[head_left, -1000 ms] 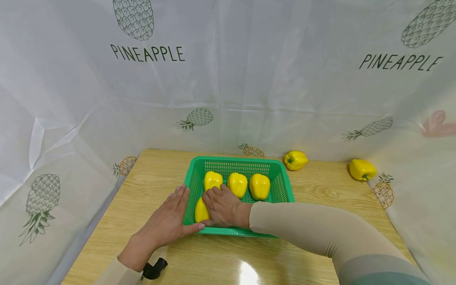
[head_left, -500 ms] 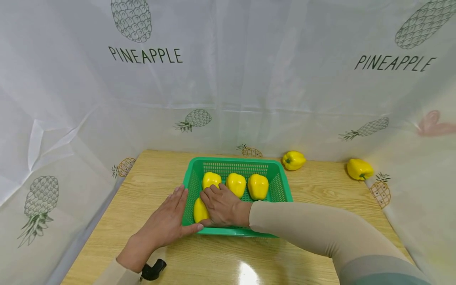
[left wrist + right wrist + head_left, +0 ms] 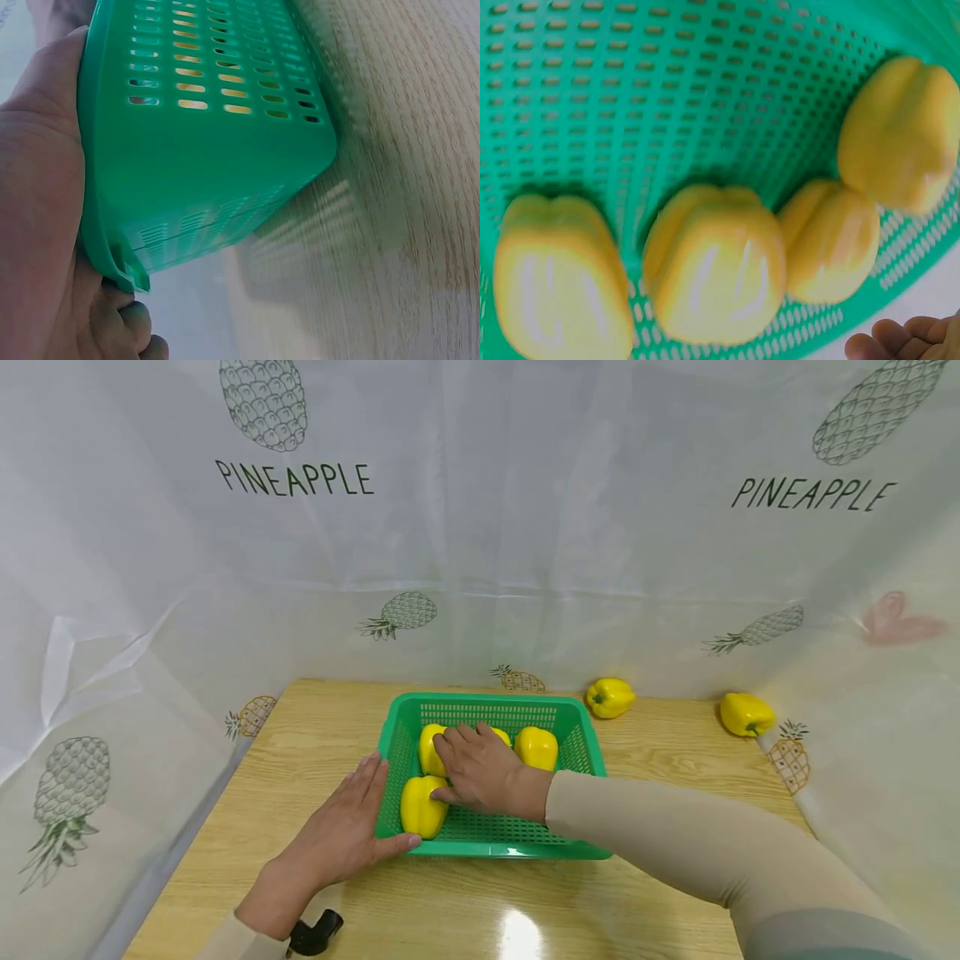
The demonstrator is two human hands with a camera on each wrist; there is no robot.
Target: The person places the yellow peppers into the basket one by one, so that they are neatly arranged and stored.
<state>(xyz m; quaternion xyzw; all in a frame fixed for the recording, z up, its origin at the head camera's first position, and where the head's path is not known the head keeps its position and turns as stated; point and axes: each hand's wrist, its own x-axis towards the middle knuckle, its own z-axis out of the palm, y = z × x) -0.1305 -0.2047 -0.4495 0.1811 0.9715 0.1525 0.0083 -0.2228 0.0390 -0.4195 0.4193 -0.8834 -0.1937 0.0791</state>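
Note:
A green plastic basket (image 3: 510, 851) holds several yellow bell peppers. One bell pepper (image 3: 422, 810) stands in its near left corner. Along the far side are a left pepper (image 3: 430, 752), a middle one (image 3: 716, 270) mostly hidden by my hand in the head view, and a right one (image 3: 537, 747). My left hand (image 3: 341, 827) rests against the near left corner of the basket, fingers straight along the left rim and thumb on the front rim. Over the basket is my right hand (image 3: 480, 772), its fingers relaxed, holding nothing; its thumb overlaps the near left pepper in view.
Two more bell peppers lie on the wooden table (image 3: 322, 718) outside the basket: one (image 3: 611, 697) just past its far right corner, another (image 3: 747, 714) farther right. White sheeting (image 3: 487, 527) with pineapple prints walls in the back and sides. A black object (image 3: 315, 933) shows near my left wrist.
My right hand has come off the near left pepper and moved up and right, uncovering that pepper and covering the middle far one. The left hand stays at the basket corner.

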